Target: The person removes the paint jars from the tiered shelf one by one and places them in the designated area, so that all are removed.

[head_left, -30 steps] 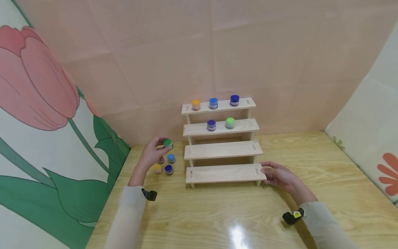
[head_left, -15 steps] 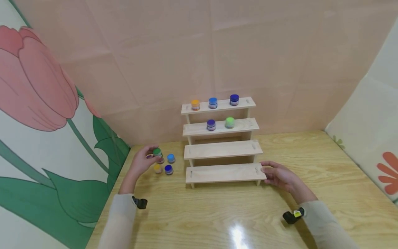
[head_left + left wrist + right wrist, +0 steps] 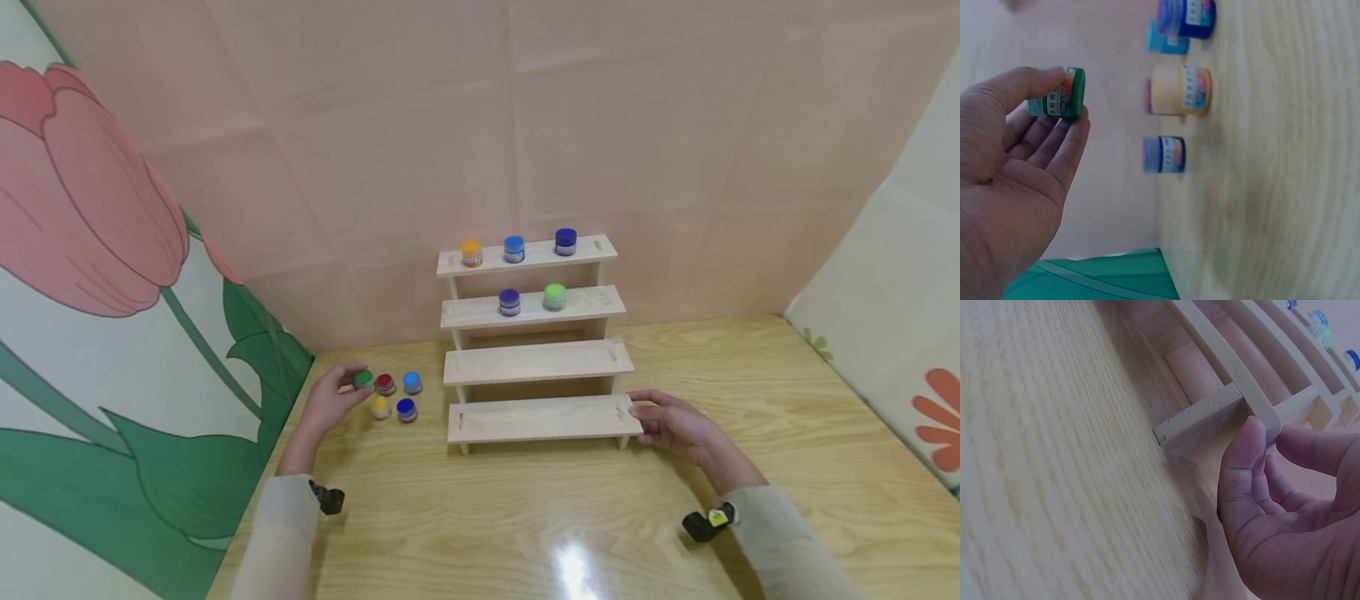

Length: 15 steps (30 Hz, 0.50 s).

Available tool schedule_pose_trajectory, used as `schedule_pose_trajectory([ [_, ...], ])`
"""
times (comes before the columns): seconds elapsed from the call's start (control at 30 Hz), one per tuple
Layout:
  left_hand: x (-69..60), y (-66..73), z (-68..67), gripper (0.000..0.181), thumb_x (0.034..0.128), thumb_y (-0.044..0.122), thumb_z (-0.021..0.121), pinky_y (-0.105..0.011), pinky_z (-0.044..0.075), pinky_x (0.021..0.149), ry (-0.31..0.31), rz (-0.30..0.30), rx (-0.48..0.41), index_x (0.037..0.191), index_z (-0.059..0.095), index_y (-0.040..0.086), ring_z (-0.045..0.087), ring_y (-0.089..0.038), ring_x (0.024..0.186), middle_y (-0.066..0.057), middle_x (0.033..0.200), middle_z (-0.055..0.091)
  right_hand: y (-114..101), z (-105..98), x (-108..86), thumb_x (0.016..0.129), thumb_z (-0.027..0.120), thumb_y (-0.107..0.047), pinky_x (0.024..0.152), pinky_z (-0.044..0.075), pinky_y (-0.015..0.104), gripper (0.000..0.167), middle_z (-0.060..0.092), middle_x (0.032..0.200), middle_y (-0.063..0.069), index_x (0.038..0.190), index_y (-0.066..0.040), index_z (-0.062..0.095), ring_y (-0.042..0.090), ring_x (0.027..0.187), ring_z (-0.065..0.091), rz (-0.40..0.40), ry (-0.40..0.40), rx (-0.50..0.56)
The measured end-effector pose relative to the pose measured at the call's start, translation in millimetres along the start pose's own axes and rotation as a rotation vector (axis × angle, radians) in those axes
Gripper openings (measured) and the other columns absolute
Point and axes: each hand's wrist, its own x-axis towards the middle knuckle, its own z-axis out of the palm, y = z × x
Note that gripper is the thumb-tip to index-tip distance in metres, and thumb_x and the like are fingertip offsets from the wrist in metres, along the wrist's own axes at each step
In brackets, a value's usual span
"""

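My left hand [image 3: 332, 401] pinches a small paint jar with a green lid [image 3: 1057, 94] between thumb and fingers. In the left wrist view the jar is held off the table. Nearby on the table stand a red-lidded jar [image 3: 386, 384], a yellow jar [image 3: 381, 407], a light blue jar [image 3: 412, 382] and a dark blue jar [image 3: 407, 409]. A further purple-blue jar [image 3: 1164, 154] shows in the left wrist view; the head view does not show it. My right hand [image 3: 678, 427] pinches the right end of the bottom board of a wooden stepped rack [image 3: 540, 419].
On the rack's top board sit an orange jar [image 3: 472, 253], a blue jar [image 3: 514, 248] and a dark blue jar [image 3: 566, 242]. The second board bears a purple jar [image 3: 510, 302] and a light green jar [image 3: 555, 297]. A pink-beige backdrop [image 3: 375, 167] rises behind the table.
My left hand has carried the green-lidded jar left and toward me, past the red-lidded jar, which now shows fully. My right hand keeps its place on the rack.
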Motion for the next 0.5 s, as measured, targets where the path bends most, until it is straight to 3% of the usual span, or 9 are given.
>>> schedule_pose_trajectory([
  [0.5, 3.2, -36.4, -0.2, 0.050, 0.0955, 0.015, 0.071, -0.053, 0.048, 0.103, 0.023, -0.114, 0.028, 0.141, 0.053, 0.002, 0.051, -0.042, 0.130, -0.023, 0.137, 0.058, 0.8, 0.2, -0.3, 0.103, 0.058, -0.011, 0.070, 0.058, 0.025, 0.024, 0.072, 0.098, -0.001, 0.126, -0.017, 0.053, 0.010, 0.082, 0.067, -0.010, -0.022, -0.001],
])
